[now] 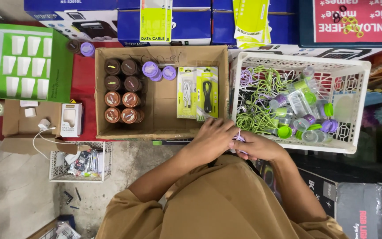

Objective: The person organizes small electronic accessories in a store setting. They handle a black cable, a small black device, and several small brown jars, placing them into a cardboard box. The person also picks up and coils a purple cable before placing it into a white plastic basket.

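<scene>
Head view. Left hand (211, 137) and right hand (258, 146) meet just in front of the body, fingers of both closed together on a thin lilac cable (238, 138), which shows only as a small loop between them, at the near edge between the box and the basket.

Cardboard box (162, 128), open, brown, matte: eight round brown-lidded tubs (122, 90) in two columns at its left; three round lilac lids (156, 71) near the far wall; two flat yellow-green retail cards (197, 92), one with a white cable, one with a black cable.

White plastic basket (354, 104), lattice walls, just right of the box: a tangle of green and lilac cables (257, 102), mixed with clear round tubs and green and purple caps; count cannot be told.

Green printed carton (60, 62) at far left, showing twelve white plug shapes. Below it a flattened cardboard tray (12, 121) with a small white charger box (70, 118) and a loose white plug with cord.

Small white crate (55, 163) on the concrete floor (18, 194), holding assorted small packets.

Blue cartons (191, 26) stacked along the far edge.
</scene>
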